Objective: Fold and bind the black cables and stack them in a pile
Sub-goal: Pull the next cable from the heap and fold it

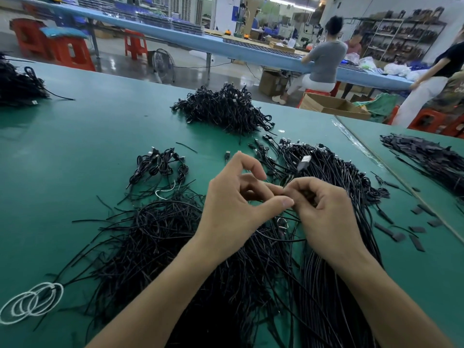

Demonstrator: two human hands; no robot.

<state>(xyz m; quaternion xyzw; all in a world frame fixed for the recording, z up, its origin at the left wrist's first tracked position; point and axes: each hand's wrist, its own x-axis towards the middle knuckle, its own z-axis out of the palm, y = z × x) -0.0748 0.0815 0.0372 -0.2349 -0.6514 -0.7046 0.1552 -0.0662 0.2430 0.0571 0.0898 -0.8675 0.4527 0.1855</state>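
Risked a sprung fold: with any slackening before tying, likely to uncoil into the loose strands (251, 285) under both wrists. Gripped the folded black cable (310, 197) in the right hand (324, 209), fingers curled tight round it, plug end (304, 162) poking up just beyond the knuckles. Pinched the same fold with the left hand (233, 197), thumb against fingertips, index arched clear. Left the bound pile (226, 111) well beyond both hands.

A green tabletop (75, 146) held a heap of bound cables (223, 109) at its far edge, with loose black cables (334, 209) and black ties (150, 247) along its near edge.
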